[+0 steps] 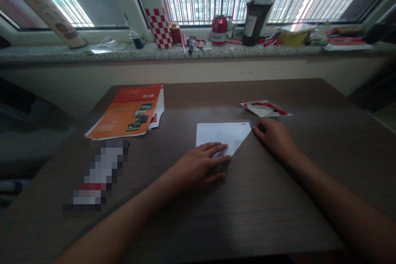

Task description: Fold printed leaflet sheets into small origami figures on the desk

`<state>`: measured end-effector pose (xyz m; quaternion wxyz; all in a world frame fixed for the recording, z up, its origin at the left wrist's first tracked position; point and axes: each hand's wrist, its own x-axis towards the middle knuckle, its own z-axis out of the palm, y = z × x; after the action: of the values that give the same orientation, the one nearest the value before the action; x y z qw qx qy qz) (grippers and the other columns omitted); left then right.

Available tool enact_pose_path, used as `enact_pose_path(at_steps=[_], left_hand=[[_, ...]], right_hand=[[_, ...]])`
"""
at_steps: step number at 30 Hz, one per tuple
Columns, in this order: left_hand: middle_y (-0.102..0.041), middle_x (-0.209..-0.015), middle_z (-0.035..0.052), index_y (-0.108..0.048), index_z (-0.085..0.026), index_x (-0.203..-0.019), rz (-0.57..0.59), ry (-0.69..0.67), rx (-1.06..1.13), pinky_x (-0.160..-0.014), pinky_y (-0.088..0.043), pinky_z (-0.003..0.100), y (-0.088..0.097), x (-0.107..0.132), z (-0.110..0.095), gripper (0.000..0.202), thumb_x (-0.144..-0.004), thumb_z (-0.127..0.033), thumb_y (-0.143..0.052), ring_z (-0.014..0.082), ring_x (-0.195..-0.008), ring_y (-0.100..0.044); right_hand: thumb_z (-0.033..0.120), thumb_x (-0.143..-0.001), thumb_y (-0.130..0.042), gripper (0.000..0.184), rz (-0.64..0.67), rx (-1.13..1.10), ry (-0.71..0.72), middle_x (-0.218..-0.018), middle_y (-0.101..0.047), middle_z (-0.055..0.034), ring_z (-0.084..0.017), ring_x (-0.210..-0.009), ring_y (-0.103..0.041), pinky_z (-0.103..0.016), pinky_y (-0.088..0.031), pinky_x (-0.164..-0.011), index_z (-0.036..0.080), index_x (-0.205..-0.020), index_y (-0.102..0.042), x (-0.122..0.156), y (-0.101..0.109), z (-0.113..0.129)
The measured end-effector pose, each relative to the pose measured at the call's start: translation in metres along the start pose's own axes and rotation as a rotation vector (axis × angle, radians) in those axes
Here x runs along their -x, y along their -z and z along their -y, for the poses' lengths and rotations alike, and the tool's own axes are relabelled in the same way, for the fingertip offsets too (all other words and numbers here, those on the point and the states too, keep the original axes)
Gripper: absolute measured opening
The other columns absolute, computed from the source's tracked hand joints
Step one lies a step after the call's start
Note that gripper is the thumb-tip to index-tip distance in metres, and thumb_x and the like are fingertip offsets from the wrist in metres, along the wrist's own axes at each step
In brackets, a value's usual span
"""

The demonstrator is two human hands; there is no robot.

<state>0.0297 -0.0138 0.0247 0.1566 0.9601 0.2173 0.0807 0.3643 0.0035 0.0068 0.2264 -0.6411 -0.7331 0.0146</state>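
A white sheet of paper (216, 133) lies on the table in front of me, its right side slanting in a diagonal edge. Small printing shows near its top right corner and by the slanted edge. My left hand (206, 163) rests flat across the lower part of the paper with fingers spread, hiding its bottom left portion. At the pointed right corner of the sheet is my right hand (272, 134), its thumb and fingers drawn together on the tip. The exact contact there is partly covered by the fingers.
Beyond my right hand lies a flat red-and-white packet (266, 108). An orange booklet (123, 111) sits on loose papers at left, with a blurred-out object (99, 175) nearer me. Bottles, a red can (219, 31) and a dark cup (255, 20) line the windowsill (123, 54).
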Motion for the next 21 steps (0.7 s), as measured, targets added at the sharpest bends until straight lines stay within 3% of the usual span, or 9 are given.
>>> enact_pose_path(at_steps=[3,6,8,10,14,21], left_hand=[[-0.043,-0.167,0.0080,-0.056,-0.030,-0.151,0.007,-0.003,-0.023,-0.123,-0.041,0.051,0.000,0.000,0.000,0.048,-0.107,-0.051,-0.057,0.0320,-0.153,-0.041],[-0.042,-0.168,0.0081,-0.055,-0.030,-0.152,0.015,-0.011,-0.036,-0.123,-0.040,0.051,-0.001,0.000,0.001,0.048,-0.109,-0.052,-0.053,0.0318,-0.153,-0.040],[-0.041,-0.168,0.0074,-0.053,-0.031,-0.154,0.017,-0.013,-0.040,-0.123,-0.040,0.051,-0.001,0.001,0.002,0.048,-0.110,-0.051,-0.052,0.0313,-0.154,-0.039],[-0.041,-0.169,0.0066,-0.052,-0.032,-0.155,0.020,-0.012,-0.044,-0.123,-0.040,0.050,-0.001,0.001,0.002,0.048,-0.110,-0.049,-0.051,0.0310,-0.154,-0.039],[-0.041,-0.168,0.0068,-0.052,-0.031,-0.155,0.029,-0.011,-0.041,-0.123,-0.040,0.050,0.000,0.000,0.001,0.046,-0.111,-0.046,-0.050,0.0306,-0.154,-0.039],[-0.048,-0.164,0.0080,-0.052,-0.026,-0.155,0.050,-0.076,0.023,-0.124,-0.039,0.050,0.007,0.000,0.006,0.047,-0.111,-0.044,-0.051,0.0309,-0.154,-0.040]], right_hand=[[0.034,-0.099,-0.061,0.016,-0.054,-0.043,0.008,-0.087,-0.071,-0.0090,-0.026,-0.078,-0.067,-0.038,-0.050,-0.070,0.021,-0.090,-0.065,0.004,0.004,0.005],[0.037,-0.104,-0.058,0.027,-0.044,-0.043,0.136,-0.114,-0.073,-0.0156,-0.030,-0.101,-0.070,-0.044,-0.057,-0.087,0.017,-0.119,-0.070,0.012,0.008,0.018],[0.039,-0.107,-0.054,0.043,0.060,-0.042,0.295,-0.142,-0.066,-0.0185,-0.033,-0.129,-0.064,-0.050,-0.053,-0.106,0.018,-0.144,-0.060,0.019,0.008,0.029],[0.041,-0.108,-0.052,0.055,0.165,-0.016,0.446,-0.162,-0.051,-0.0160,-0.035,-0.148,-0.049,-0.056,-0.044,-0.118,0.022,-0.159,-0.047,0.027,0.008,0.038],[0.048,-0.106,-0.056,0.068,0.288,0.020,0.552,-0.175,-0.027,-0.0090,-0.034,-0.158,-0.033,-0.058,-0.033,-0.127,0.031,-0.168,-0.032,0.043,0.007,0.041],[0.054,-0.105,-0.057,0.076,0.345,0.038,0.538,-0.177,-0.014,-0.0047,-0.033,-0.161,-0.024,-0.057,-0.028,-0.130,0.036,-0.170,-0.022,0.051,0.003,0.028]])
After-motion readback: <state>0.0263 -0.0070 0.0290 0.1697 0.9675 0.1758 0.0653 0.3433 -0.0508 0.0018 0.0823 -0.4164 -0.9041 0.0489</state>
